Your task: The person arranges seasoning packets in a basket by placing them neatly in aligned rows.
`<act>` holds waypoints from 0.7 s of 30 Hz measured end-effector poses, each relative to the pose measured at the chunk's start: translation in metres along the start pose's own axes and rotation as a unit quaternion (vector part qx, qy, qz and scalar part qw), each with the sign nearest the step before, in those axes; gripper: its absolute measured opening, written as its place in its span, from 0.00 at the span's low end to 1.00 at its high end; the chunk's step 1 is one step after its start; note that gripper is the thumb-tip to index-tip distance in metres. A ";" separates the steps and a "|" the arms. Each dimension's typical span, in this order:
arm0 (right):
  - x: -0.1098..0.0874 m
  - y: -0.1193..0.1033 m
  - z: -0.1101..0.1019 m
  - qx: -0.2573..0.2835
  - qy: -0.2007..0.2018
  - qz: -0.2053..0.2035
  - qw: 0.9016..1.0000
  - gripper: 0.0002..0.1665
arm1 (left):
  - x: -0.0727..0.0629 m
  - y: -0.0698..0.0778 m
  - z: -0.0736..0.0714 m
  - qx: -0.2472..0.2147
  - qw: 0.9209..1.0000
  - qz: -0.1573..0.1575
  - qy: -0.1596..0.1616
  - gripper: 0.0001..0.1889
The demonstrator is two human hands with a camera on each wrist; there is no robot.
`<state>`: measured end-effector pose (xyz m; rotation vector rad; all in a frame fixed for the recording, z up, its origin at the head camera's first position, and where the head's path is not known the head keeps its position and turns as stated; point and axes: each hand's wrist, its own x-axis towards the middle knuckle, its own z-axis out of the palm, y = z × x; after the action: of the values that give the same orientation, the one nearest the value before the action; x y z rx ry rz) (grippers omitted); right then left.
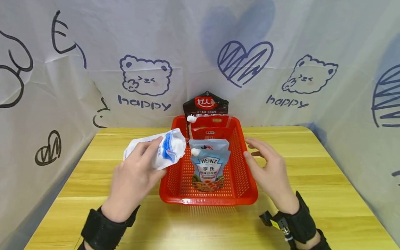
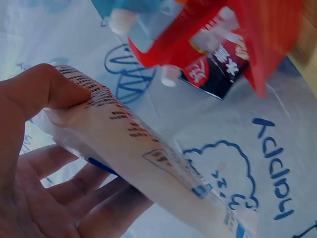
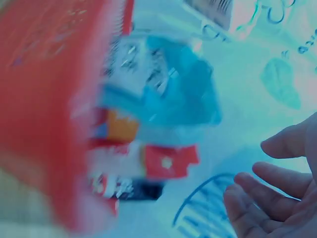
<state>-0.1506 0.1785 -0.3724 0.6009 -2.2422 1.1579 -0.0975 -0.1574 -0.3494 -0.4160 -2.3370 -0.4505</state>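
Observation:
My left hand (image 1: pixel 134 177) grips a white bag with blue print (image 1: pixel 172 147), tilted and raised at the left rim of a red plastic basket (image 1: pixel 206 201). In the left wrist view the thumb presses one printed face of the bag (image 2: pixel 133 153), with the fingers behind it. My right hand (image 1: pixel 273 170) is beside the basket's right rim, fingers apart and holding nothing. Inside the basket a Heinz pouch (image 1: pixel 208 168) with a white cap stands in front. Behind it are a pale blue pouch (image 1: pixel 223 144), red pouches (image 1: pixel 200 133) and a tall black packet (image 1: pixel 206 107).
The basket stands on a wooden table (image 1: pixel 312 194). A white sheet (image 1: pixel 193 41) with drawn bears, hearts and lettering hangs behind and at both sides. Black bands (image 1: pixel 104 229) wrap both wrists.

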 end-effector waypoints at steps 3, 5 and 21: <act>0.003 -0.016 0.003 0.033 0.007 -0.012 0.999 0.21 | -0.001 0.009 0.001 0.001 1.000 0.011 -0.003 0.42; 0.005 -0.025 0.007 0.054 0.000 -0.010 0.999 0.19 | -0.002 0.014 0.002 0.002 1.000 0.017 -0.006 0.42; 0.005 -0.053 0.047 0.283 -0.211 0.139 0.925 0.30 | -0.005 0.042 0.016 0.019 0.997 0.068 -0.026 0.43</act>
<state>-0.1343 0.1105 -0.3604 0.8356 -2.3867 2.0206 -0.0857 -0.1139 -0.3558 -0.5695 -2.3453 -0.3330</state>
